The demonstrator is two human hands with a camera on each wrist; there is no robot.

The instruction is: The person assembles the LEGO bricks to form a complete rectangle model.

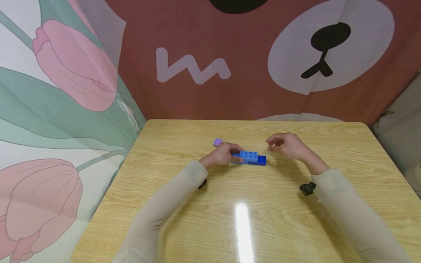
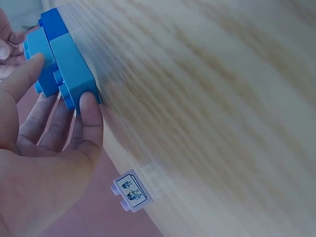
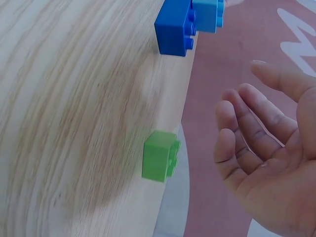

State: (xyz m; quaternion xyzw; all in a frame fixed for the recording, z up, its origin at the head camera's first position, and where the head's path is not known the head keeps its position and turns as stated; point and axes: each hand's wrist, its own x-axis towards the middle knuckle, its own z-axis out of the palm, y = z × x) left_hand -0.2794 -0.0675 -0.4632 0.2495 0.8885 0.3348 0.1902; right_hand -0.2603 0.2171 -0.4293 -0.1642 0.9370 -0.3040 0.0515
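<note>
My left hand (image 1: 223,155) grips a low stack of blue toy bricks at its left end. A light blue brick (image 1: 249,156) sits on top, bridging a dark blue brick (image 1: 262,160) and another light blue brick (image 2: 74,69). In the left wrist view, the thumb lies against the upper brick and a finger touches the lower one's end. Apart from the stack, my right hand (image 1: 287,145) hovers with loosely bent fingers and nothing in it. Close by stands a green brick (image 3: 157,157), almost wholly hidden behind that hand in the head view.
A small purple brick (image 1: 217,142) with a printed side stands on the wooden table (image 1: 184,204), just beyond my left hand. Behind the table's far edge hangs a printed cloth (image 1: 197,98). Another patterned cloth (image 1: 65,138) hangs along the left side.
</note>
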